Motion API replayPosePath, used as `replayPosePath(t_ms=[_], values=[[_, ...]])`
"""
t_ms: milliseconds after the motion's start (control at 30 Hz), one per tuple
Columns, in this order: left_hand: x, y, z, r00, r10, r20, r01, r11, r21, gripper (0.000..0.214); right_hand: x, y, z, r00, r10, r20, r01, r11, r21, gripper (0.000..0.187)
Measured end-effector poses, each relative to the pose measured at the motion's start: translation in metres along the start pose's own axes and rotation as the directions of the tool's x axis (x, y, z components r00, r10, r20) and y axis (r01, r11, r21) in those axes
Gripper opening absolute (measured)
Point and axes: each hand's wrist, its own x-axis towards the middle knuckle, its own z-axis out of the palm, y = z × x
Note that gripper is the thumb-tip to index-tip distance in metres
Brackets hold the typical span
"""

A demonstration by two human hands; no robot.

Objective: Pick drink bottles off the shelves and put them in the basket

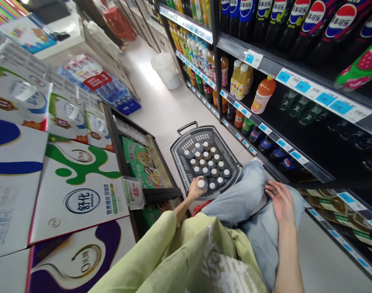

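A grey shopping basket [182, 179] stands on the floor ahead of my knees, with its handle at the far end. Several upright bottles with white caps [210, 164] fill much of it. At the basket's near left corner, my left hand [195, 189] is wrapped round a white-capped bottle [202, 184]; most of that bottle's body is hidden. My right hand [281, 199] rests over my jeans at the knee, its fingers loosely spread and nothing in it. The drink shelf is the nearest thing beyond that hand.
Drink shelves [310, 162] with price tags line the right, holding cola bottles [314, 18] and an orange drink bottle [263, 95]. Stacked milk cartons [79, 183] stand on the left. Farther along the aisle are wrapped water packs [112, 87] and a white bucket [166, 70].
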Motion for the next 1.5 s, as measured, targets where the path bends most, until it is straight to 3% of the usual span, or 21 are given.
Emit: replayPosePath(t_ms=[233,433,600,767,967,1133,1233,1333,1433,1500], values=[[-0.016,-0.008,-0.02,0.982,0.121,0.145,-0.128,0.991,0.04,0.051,-0.001,0.0,-0.004,1.0,-0.023,0.012,0.023,0.999,-0.027,0.036],[-0.032,0.0,-0.025,0.979,0.168,0.118,-0.184,0.972,0.143,0.054,-0.001,0.001,-0.008,1.0,-0.026,-0.001,0.026,1.0,-0.018,0.036],[-0.023,0.025,-0.028,0.927,0.27,0.261,-0.327,0.922,0.208,0.041,-0.002,0.001,-0.009,1.0,-0.019,-0.007,0.019,0.999,-0.029,0.036],[-0.005,0.044,-0.024,0.898,0.247,0.363,-0.339,0.916,0.214,0.015,-0.003,-0.002,-0.009,1.0,-0.017,-0.023,0.016,1.0,-0.019,0.035],[0.005,0.052,-0.019,0.893,0.211,0.397,-0.32,0.918,0.233,0.018,-0.001,0.001,-0.01,1.0,-0.022,-0.02,0.022,1.0,-0.008,0.035],[0.006,0.062,-0.02,0.888,0.248,0.388,-0.355,0.905,0.235,0.02,0.004,0.003,-0.005,1.0,-0.018,-0.019,0.018,1.0,-0.002,0.032],[0.012,0.082,-0.02,0.896,0.319,0.308,-0.378,0.913,0.153,0.026,0.007,0.002,0.0,1.0,-0.014,-0.02,0.014,1.0,0.015,0.031],[0.02,0.122,-0.016,0.901,0.411,0.138,-0.408,0.911,-0.055,0.032,0.011,0.001,0.002,1.0,-0.006,-0.016,0.006,0.999,0.038,0.031],[0.022,0.178,0.001,0.854,0.514,0.083,-0.506,0.857,-0.099,0.033,0.014,0.0,0.001,1.0,-0.002,-0.01,0.003,0.998,0.062,0.029],[0.018,0.216,0.022,0.808,0.568,0.155,-0.574,0.819,-0.004,0.037,0.015,0.001,0.0,1.0,-0.002,-0.01,0.002,0.996,0.089,0.028]])
